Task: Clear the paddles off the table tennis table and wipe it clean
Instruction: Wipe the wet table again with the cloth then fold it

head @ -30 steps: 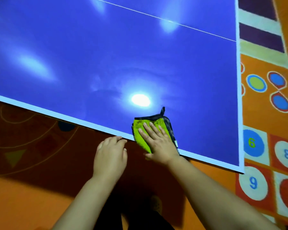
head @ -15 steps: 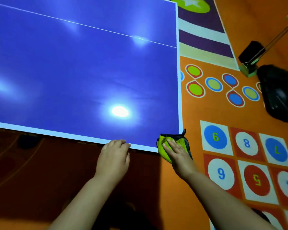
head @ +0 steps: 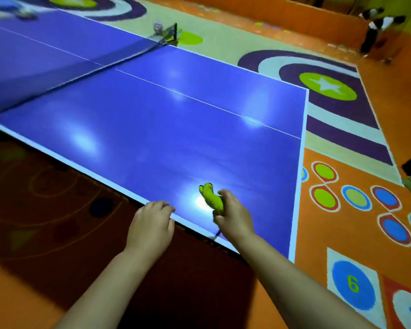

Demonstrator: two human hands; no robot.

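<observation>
Orange floor (head: 311,233) fills the room, with painted shapes on it. There is a green circle with a white star (head: 328,86) past the far corner of the table. A blue circle with the number 6 (head: 353,284) is near the right arm.

The big blue table tennis table (head: 152,138) takes up the middle. It has white edges and a thin white line down its length. Bright lights shine on its top. The dark net (head: 93,65) runs across it far away on the left and looks blurry. A person in black and white (head: 375,29) stands far off in the top right corner.

The left hand (head: 152,224) rests at the near white edge of the table. Its fingers are bent loosely, the tips touch the edge, and it holds nothing.

The right hand (head: 234,214) is just beside it, over the table top near that same edge. It squeezes a yellow-green cloth (head: 211,198). The cloth is bunched up and sticks out above the fist. I cannot tell if the cloth touches the table.
</observation>
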